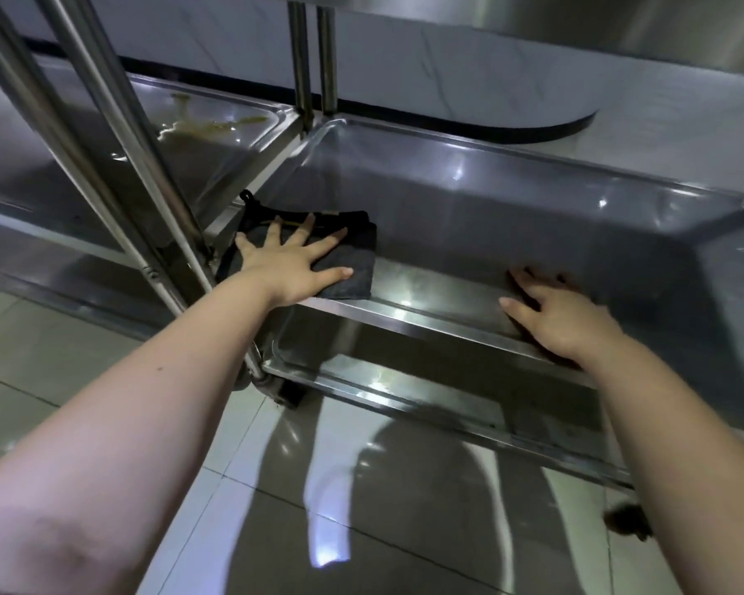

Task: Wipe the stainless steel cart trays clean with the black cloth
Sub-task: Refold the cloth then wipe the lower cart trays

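Note:
The folded black cloth (355,268) lies at the left end of the middle stainless steel tray (512,199) of the near cart. My left hand (291,261) presses flat on the cloth with fingers spread. My right hand (563,317) rests over the tray's front rim (422,317), its fingers reaching down into the tray, holding nothing. A lower tray (404,380) shows beneath the front rim.
A second cart's tray (104,165) at the left carries a yellowish-brown spill (215,128). Slanted steel cart posts (117,165) cross in front of it, and upright posts (312,58) stand at the back. A caster wheel (286,395) and glossy floor tiles (276,508) lie below.

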